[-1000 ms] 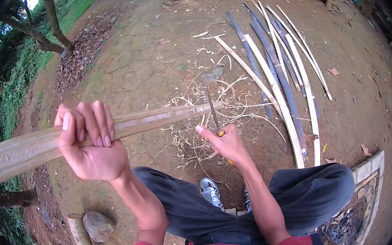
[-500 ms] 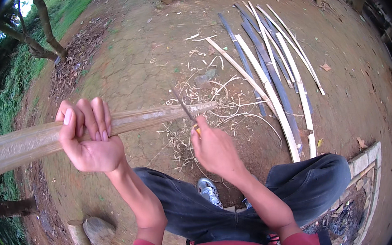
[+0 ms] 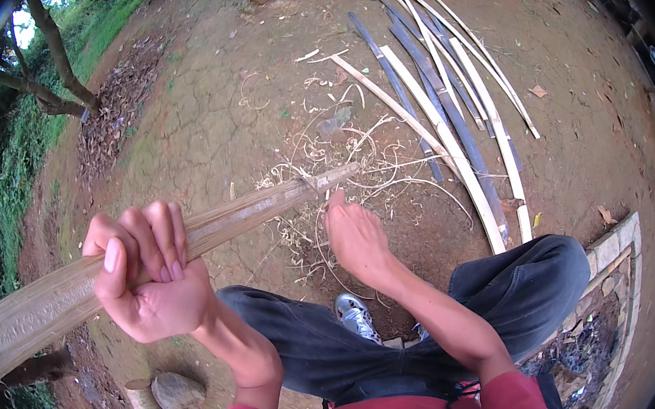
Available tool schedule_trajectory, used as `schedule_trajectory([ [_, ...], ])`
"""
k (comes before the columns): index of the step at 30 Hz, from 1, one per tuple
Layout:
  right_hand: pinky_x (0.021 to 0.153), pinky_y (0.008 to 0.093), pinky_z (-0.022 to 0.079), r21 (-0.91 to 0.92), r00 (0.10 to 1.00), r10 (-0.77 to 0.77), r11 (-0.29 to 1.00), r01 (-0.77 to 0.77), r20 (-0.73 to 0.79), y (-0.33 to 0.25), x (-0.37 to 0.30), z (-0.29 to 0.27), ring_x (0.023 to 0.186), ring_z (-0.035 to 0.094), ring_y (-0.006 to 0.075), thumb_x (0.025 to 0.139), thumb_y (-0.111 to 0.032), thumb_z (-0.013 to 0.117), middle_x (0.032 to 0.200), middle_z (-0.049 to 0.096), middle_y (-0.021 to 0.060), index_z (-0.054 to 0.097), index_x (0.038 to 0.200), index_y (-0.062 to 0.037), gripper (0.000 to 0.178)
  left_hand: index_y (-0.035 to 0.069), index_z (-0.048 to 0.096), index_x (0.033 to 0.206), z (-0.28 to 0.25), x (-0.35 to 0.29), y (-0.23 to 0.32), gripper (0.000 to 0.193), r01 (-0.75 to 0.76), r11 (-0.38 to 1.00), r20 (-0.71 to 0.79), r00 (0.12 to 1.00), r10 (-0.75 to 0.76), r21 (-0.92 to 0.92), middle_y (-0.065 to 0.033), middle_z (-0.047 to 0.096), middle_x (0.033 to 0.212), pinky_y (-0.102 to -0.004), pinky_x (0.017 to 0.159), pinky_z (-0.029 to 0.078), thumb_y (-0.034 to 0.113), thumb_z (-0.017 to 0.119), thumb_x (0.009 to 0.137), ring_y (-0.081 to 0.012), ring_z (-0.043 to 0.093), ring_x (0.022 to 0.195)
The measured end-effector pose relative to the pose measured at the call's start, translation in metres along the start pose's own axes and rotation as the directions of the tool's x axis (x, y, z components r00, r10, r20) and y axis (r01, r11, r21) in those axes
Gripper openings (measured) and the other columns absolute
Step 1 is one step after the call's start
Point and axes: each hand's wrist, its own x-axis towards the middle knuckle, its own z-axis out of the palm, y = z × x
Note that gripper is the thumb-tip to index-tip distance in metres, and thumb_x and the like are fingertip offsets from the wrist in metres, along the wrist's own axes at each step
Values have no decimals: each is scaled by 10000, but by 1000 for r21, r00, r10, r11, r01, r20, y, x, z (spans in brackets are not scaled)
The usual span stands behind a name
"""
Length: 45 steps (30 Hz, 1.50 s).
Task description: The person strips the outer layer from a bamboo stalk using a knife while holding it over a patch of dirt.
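My left hand (image 3: 151,270) is closed around a long split bamboo piece (image 3: 243,210), palm turned up and fingers curled over it. The piece slants across the view, from its wide end at the lower left to a narrow tip above my right hand. My right hand (image 3: 359,241) is closed on a knife (image 3: 307,178), whose handle is mostly hidden by the fingers. Its thin blade, hard to make out, lies across the bamboo near the tip. Curly bamboo shavings (image 3: 325,150) are scattered on the dirt beneath and beyond the tip.
Several long pale and dark bamboo strips (image 3: 461,151) lie on the ground ahead to the right. A brick-edged pit (image 3: 628,244) is beside my right knee. At the lower left are a stone (image 3: 178,396) and a cut log (image 3: 145,405). Trees (image 3: 56,56) stand far left.
The bamboo's wide end has dropped, and my left hand has moved slightly down with it. My right hand has turned, hiding the knife's yellow handle. The whole view has shifted a little.
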Motion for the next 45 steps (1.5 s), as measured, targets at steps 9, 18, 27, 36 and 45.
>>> schedule_trajectory([
  [9,522,382,556,-135,1000,3,991,-5,-12,48,17,19,594,669,327,761,92,466,625,624,228,502,1005,181,263,115,348,657,19,-7,4,242,-19,994,30,999,16,106,17,324,466,-204,381,212,168,487,848,-65,269,374],
  [18,601,469,499,26,975,211,977,-214,67,81,21,40,640,635,396,901,-73,446,642,593,267,485,943,124,206,131,330,628,20,-7,-1,277,57,996,76,995,-62,66,16,312,464,-202,390,213,158,504,843,-69,255,376],
  [27,536,481,460,395,998,-66,917,55,15,-9,-14,-47,567,605,385,954,-181,443,599,578,220,436,1046,47,246,121,352,654,6,5,-1,264,44,997,87,995,-49,59,22,334,460,-220,389,224,177,512,857,-62,272,378],
  [36,512,494,465,248,997,71,966,-76,29,14,-12,-17,522,599,405,942,-171,469,545,572,216,501,928,73,246,126,344,632,21,-2,-1,269,67,995,137,987,-78,79,21,315,464,-197,388,215,159,514,838,-66,265,377],
  [45,531,456,483,228,999,46,973,-47,10,10,-7,-20,545,619,343,914,-124,497,599,596,219,507,926,78,203,124,344,641,14,-2,-2,255,52,996,65,996,-57,67,16,306,465,-198,392,211,147,514,829,-71,255,379],
])
